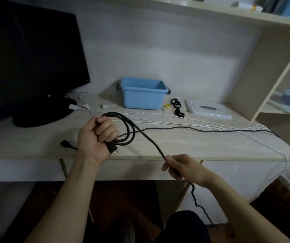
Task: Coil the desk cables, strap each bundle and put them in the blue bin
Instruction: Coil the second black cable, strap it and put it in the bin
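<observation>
Fingers of left hand (96, 137) clench coiled black cable (128, 127) (right hand (181, 166) pinches its tail).

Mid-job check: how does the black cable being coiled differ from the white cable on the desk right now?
The black cable is thick and partly looped in the left hand, its tail pinched by the right hand. The white cable is thin, uncoiled and untouched, lying flat across the desk. Both trail off the desk's right side.
</observation>
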A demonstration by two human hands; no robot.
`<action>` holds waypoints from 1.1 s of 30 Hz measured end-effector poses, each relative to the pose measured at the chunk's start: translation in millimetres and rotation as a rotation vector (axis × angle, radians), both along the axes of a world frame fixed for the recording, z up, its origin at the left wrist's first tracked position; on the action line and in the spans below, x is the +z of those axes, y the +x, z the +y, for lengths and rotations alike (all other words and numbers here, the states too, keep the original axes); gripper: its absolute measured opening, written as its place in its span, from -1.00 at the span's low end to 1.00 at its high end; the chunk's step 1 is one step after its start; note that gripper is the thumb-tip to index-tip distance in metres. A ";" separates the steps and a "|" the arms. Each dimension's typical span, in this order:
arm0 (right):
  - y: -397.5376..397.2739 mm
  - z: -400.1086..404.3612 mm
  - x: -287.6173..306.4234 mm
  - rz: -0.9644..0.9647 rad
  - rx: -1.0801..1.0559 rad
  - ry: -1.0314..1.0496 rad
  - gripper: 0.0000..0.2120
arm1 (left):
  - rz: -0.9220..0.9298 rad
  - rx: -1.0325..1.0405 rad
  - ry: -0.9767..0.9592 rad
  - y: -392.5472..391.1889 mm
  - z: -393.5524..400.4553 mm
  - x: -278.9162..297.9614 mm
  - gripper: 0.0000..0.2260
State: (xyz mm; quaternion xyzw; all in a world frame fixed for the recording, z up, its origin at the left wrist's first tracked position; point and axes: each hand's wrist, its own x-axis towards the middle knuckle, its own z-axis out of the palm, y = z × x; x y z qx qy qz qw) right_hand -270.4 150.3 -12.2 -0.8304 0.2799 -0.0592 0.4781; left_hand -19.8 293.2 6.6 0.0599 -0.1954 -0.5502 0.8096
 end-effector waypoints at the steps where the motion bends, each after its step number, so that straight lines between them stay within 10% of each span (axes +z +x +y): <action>1: -5.1 -0.3 -6.7 0.044 0.003 -0.045 -0.56 | 0.015 0.043 0.004 2.9 -0.3 2.1 -0.64; 10: 13.3 28.9 11.9 0.329 0.374 -0.365 -0.50 | -0.406 0.327 0.294 -34.3 -40.6 25.1 -0.96; 18: 22.2 21.5 71.6 0.173 0.500 -0.417 -0.80 | -1.422 -0.185 0.495 -51.8 -44.4 0.5 -0.97; 26: 35.4 -18.6 63.2 -0.294 0.020 -0.341 -0.71 | -1.003 -0.496 0.436 -41.4 -40.6 14.6 -0.54; 33: 38.6 -31.1 34.3 -0.272 0.072 -0.211 -0.68 | -0.950 -0.451 0.382 -30.4 -37.4 18.0 -0.67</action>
